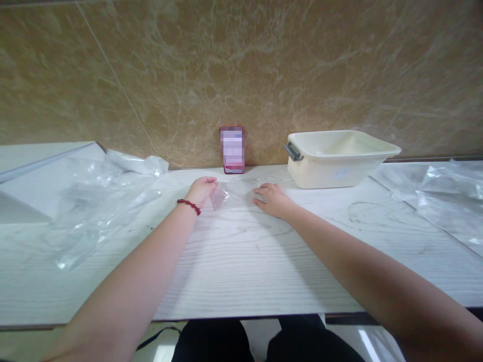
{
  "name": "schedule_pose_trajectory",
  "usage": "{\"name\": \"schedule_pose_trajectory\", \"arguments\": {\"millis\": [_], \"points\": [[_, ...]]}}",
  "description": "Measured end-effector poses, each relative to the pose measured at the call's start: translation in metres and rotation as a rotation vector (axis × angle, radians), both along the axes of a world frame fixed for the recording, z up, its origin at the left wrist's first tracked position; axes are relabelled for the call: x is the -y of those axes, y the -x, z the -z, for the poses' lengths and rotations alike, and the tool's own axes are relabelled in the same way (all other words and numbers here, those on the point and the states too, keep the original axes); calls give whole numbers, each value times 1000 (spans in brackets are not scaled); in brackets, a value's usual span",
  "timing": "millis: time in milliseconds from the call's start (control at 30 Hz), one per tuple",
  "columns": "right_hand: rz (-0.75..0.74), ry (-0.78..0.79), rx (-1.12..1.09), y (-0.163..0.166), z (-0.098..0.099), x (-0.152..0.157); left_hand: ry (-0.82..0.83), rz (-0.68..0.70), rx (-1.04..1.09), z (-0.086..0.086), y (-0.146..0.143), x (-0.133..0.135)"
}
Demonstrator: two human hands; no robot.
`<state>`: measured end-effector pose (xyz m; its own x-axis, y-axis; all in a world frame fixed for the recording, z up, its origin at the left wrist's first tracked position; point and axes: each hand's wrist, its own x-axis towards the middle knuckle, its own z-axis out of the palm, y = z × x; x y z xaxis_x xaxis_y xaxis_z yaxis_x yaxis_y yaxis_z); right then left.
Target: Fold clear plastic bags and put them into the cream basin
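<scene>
A small clear plastic bag point(225, 197) lies on the white wood-grain table between my hands. My left hand point(203, 190), with a dark red bead bracelet at the wrist, is closed on the bag's left edge. To the right of the bag, my right hand point(274, 199) rests low over the tabletop with fingers apart and nothing visible in them. Whether its fingertips touch the bag's clear right edge, I cannot tell. Behind the bag, a phone point(234, 150) in a red case leans upright against the wall, its screen blurred.
A cream plastic bin point(320, 171) with a grey handle stands by the wall at right. Clear plastic sheeting point(109, 201) lies at left beside a white box point(37, 193). More clear plastic point(449, 196) is at far right. A brown marbled wall point(241, 65) bounds the table's back.
</scene>
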<state>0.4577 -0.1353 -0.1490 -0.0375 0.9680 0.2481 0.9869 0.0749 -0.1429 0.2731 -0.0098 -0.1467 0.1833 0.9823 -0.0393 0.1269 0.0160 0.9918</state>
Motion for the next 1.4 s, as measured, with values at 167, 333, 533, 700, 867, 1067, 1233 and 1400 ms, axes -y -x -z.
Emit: {"name": "schedule_pose_trajectory", "arguments": {"millis": [167, 333, 533, 700, 867, 1067, 1233, 1400], "points": [[69, -4, 22, 4, 2, 1, -143, 49, -189, 8, -5, -2], [83, -6, 26, 5, 4, 0, -252, 79, -326, 12, -8, -6], [106, -4, 10, 3, 5, 0, -510, 73, -596, 9, -8, -8], [102, -14, 26, 4, 4, 1, -921, 215, -861, -3, -17, 15], [87, -44, 27, 6, 5, -1, -858, 482, -1069, 3, -34, 44], [44, -50, -2, -3, -3, 3, -714, 530, -1193, 9, -35, 51], [-196, -16, 123, -11, -20, 13, -732, 506, -1175, 7, -33, 52], [-232, 60, 277, -3, -28, 17, -718, 481, -1185, 7, -32, 51]]}}
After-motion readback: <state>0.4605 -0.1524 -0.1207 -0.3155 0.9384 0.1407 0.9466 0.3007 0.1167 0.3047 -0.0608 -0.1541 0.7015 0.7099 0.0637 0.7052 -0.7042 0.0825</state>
